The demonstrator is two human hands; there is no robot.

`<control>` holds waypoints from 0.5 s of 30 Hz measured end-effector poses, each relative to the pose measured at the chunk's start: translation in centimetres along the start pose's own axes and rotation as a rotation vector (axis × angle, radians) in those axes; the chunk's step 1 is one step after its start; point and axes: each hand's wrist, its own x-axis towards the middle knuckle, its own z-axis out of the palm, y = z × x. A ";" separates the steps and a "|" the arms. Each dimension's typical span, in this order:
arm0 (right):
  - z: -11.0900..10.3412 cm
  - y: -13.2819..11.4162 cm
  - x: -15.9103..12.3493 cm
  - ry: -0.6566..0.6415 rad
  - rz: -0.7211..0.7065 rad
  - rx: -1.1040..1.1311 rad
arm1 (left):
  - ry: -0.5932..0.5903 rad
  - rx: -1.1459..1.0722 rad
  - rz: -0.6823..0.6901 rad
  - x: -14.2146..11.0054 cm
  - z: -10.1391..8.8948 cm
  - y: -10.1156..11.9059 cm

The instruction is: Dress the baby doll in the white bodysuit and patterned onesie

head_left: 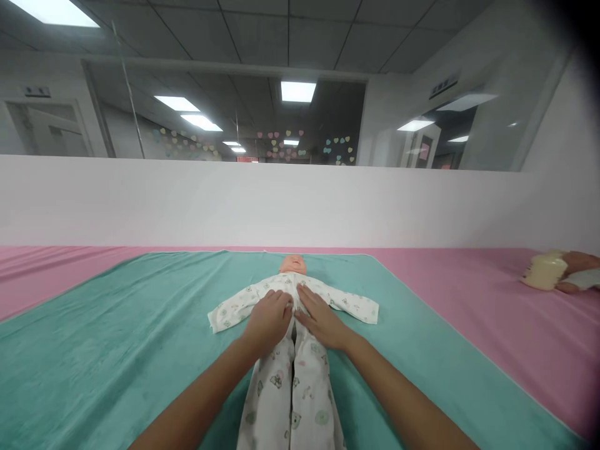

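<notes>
A baby doll lies on its back with its head (293, 265) at the far end. It is dressed in a white printed onesie (307, 400), with both sleeves spread wide and the legs stretching toward me. My left hand (270, 317) is on the onesie's front at the chest, its fingers curled and closed on the cloth. Beside it, my right hand (323, 320) lies on the other side of the front with its fingers stretched out. Between my hands the front edges of the garment meet, and a dark gap shows just below. My hands partly cover the doll's middle.
Under the doll is a teal blanket (140, 331), spread over a pink cover (469, 284). At the far right stands a cream-coloured bottle (544, 270), with what looks like another person's hand (581, 262) at it. A white wall (262, 203) with windows rises behind.
</notes>
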 end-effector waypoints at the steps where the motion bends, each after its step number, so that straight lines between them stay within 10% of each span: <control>1: -0.4 -0.4 -1.6 -0.027 -0.011 0.044 | 0.019 -0.013 0.100 -1.3 -0.1 -0.2; 4: -1.9 -0.9 -5.3 0.046 0.081 0.217 | 0.070 -0.096 0.261 -4.7 -0.4 -1.9; 8: -3.6 0.3 -6.6 0.249 0.197 0.293 | 0.069 -0.134 0.081 -6.6 -0.9 -5.2; 15: -3.4 1.5 -6.5 -0.101 0.280 0.044 | -0.145 -0.120 -0.328 -6.2 0.1 -5.7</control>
